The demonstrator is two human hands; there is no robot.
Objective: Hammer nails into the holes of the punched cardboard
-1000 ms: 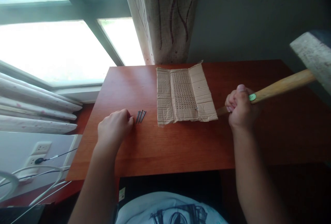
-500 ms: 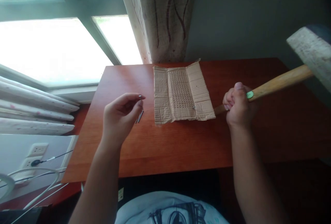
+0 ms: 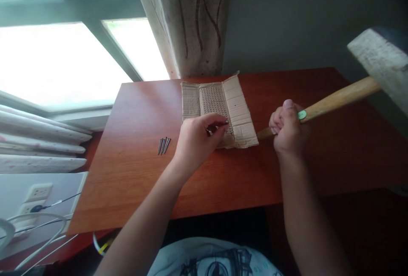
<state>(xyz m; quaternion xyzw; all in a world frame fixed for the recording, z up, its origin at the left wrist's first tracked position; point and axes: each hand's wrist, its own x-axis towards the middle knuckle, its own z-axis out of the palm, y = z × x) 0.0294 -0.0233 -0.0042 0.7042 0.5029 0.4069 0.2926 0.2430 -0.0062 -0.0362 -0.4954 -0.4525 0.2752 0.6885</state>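
Note:
My left hand (image 3: 204, 136) is over the lower right part of the holed middle panel of a cardboard sheet (image 3: 244, 119). Thumb and forefinger pinch a nail (image 3: 227, 122); only its small head shows, and the fingers hide the shank. My right hand (image 3: 290, 127) is wrapped round the wooden handle of a hammer (image 3: 341, 97), right of the cardboard. The metal hammer head (image 3: 382, 57) is raised at the right edge of the view, partly cut off. Several loose nails (image 3: 164, 145) lie side by side on the table, left of my left wrist.
The brown wooden table (image 3: 134, 182) reaches back to a patterned curtain (image 3: 191, 21) and a grey wall (image 3: 280, 21). A bright window (image 3: 60, 63) is at the left. Below it are a wall socket (image 3: 40, 192) with a plug and white cables (image 3: 38, 216).
My left hand has moved right from beside the loose nails to over the cardboard, still pinching the nail. My right hand keeps the hammer raised. The view has shifted slightly.

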